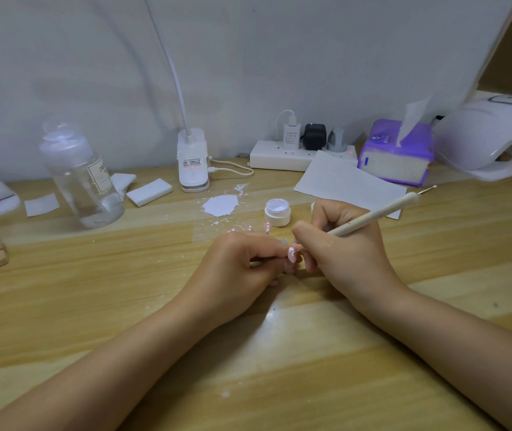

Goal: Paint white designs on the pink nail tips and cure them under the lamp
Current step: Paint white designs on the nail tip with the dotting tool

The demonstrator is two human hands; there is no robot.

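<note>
Pinching a pink nail tip (291,254) between thumb and fingertips, the left hand (242,269) is holding it face up just above the wooden desk (124,306), presumably so the curved surface is staying steady and turned toward the eye. The right hand (338,247) is gripping a dotting pen (376,214) pencil-fashion, fingers curled round its pale shaft, and is bringing the lower point onto the tip — white marks are already showing there. Both hands appear to be bracing near the desk and each other, which probably is helping to keep the fine point from wandering.

Just beyond the knuckles an open white gel pot (277,212) is sitting within easy dipping reach, beside a dried white smear (220,205) on the wood. A few more small pink pieces with white dots (250,229) are lying between the pot and the left hand.

Farther out, a clear bottle (82,178) is standing to the left, a clip lamp base (193,161) and a power strip (282,155) behind, and a purple tissue pack (396,152) to the right. The curing lamp (491,135) is waiting at the far right edge — well apart, with a sheet of paper (342,181) and the tissue pack lying roughly along the way to it.
</note>
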